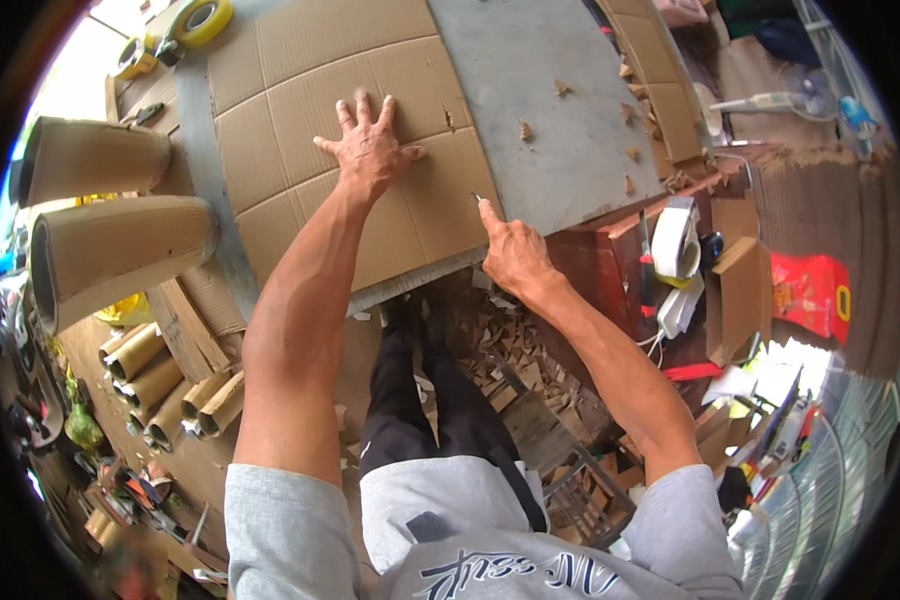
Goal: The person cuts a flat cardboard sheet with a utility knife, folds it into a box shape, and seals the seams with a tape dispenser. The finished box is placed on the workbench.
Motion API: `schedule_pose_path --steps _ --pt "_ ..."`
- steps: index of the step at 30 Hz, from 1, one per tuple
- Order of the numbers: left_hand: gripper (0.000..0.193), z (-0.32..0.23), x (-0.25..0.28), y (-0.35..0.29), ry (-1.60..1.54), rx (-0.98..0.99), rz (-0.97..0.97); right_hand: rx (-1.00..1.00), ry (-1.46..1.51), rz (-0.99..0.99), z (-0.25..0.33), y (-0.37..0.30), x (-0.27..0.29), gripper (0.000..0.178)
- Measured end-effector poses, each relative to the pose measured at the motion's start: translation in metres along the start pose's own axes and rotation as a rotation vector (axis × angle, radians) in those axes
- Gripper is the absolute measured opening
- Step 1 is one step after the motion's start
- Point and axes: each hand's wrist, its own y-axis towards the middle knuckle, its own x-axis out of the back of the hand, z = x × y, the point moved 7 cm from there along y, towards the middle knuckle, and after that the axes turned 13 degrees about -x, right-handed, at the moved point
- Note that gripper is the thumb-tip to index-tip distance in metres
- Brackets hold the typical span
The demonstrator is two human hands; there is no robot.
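A creased brown cardboard sheet (pixel 315 60) lies flat on the grey worktop, with a small torn slot near its right side. My left hand (pixel 366 150) presses on it with the fingers spread. By the sheet's right edge, near its front corner, my right hand (pixel 518 255) is closed with the index finger stretched forward. From under that fingertip pokes the short metal tip of a small blade (pixel 477 198); the rest of it is hidden in the hand. The tip is at the cardboard's edge, but I cannot tell whether it touches.
Small cardboard scraps (pixel 526 130) lie on the grey worktop (pixel 560 50). Wide cardboard tubes (pixel 120 250) stick out at the left, below yellow tape rolls (pixel 202 20). At right, a white tape roll (pixel 677 240) sits on a red-brown surface. Offcuts cover the floor near my legs.
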Motion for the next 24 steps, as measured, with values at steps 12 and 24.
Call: schedule_pose_path --steps 12,24 --pt "0.103 0.009 -0.004 0.001 -0.023 0.006 0.073 -0.477 0.387 0.119 -0.114 -0.172 -0.025 0.027" --pt "0.097 0.149 -0.009 -0.151 -0.149 0.440 -0.199 -0.702 0.662 -0.234 -0.037 0.068 -0.020 0.033"
